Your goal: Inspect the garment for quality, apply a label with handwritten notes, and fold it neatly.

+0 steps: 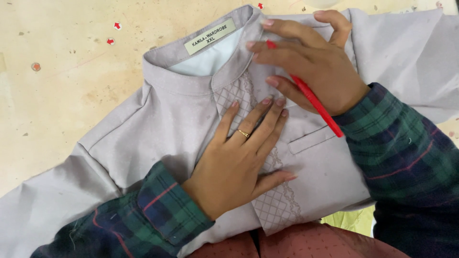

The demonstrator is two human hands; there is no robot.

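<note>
Beneath flat, outspread left hand [239,160] fingers lies a grey shirt [158,124]; right hand [313,62] grasps a red pen [313,101].

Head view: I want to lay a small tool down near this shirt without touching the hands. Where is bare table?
Bare table lies left of the collar and above the shirt's spread sleeve. The shirt front is crowded: left hand flat on the embroidered placket, right hand with a red pencil by the collar.

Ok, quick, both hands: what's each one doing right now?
Left hand: open, flat on the grey shirt, over its embroidered front placket.
Right hand: holding a red pencil, fingertips pressing the shirt near the collar.
</note>
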